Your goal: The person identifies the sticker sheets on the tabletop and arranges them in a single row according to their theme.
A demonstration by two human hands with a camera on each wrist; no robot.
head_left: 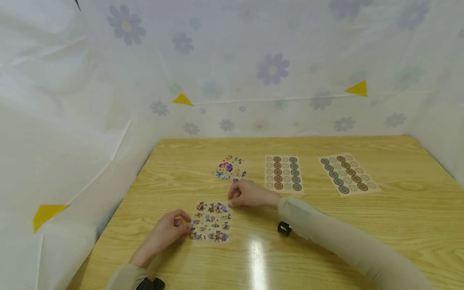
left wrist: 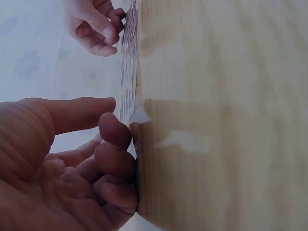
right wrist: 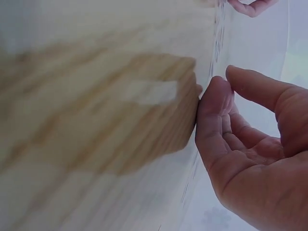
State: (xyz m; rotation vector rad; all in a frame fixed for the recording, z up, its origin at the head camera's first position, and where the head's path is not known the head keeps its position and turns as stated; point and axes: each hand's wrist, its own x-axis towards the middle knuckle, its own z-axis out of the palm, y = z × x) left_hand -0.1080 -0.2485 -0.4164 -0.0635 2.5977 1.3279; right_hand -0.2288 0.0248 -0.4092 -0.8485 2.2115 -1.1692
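Observation:
A clear sticker sheet printed with rows of small cartoon characters lies low over the wooden table, seen nearly edge-on as a printed strip in the left wrist view. At its left edge my left hand pinches it between thumb and curled fingers. My right hand pinches the far right corner, thumb nearest the sheet. In the right wrist view, the thumb and index fingertip come together at the sheet's edge, and the fingers' backs lie close to the tabletop.
Beyond my right hand lies another clear sheet of colourful stickers. Two sheets of round, coin-like stickers, one straight and one slanted, lie farther right on the wooden table. Flowered white curtains hang behind.

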